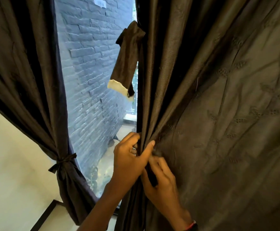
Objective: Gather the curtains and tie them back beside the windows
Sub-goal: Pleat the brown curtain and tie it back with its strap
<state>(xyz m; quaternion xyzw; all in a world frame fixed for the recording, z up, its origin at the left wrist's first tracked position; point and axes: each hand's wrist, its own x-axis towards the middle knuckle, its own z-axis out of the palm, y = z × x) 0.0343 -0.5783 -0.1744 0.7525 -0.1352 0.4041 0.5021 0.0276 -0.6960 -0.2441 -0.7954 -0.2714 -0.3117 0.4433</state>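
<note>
A dark brown right curtain hangs loose over the window's right side. My left hand grips its inner edge, with the thumb pressed onto the gathered folds. Just below, my right hand holds the same bunched edge, fingers curled round the fabric. A brown tie-back strip with a cream end dangles from that curtain's edge, above my hands. The left curtain is gathered and bound with a knotted tie against the wall.
Between the curtains the window glass shows a grey brick wall outside. A cream wall with a dark skirting strip lies at lower left.
</note>
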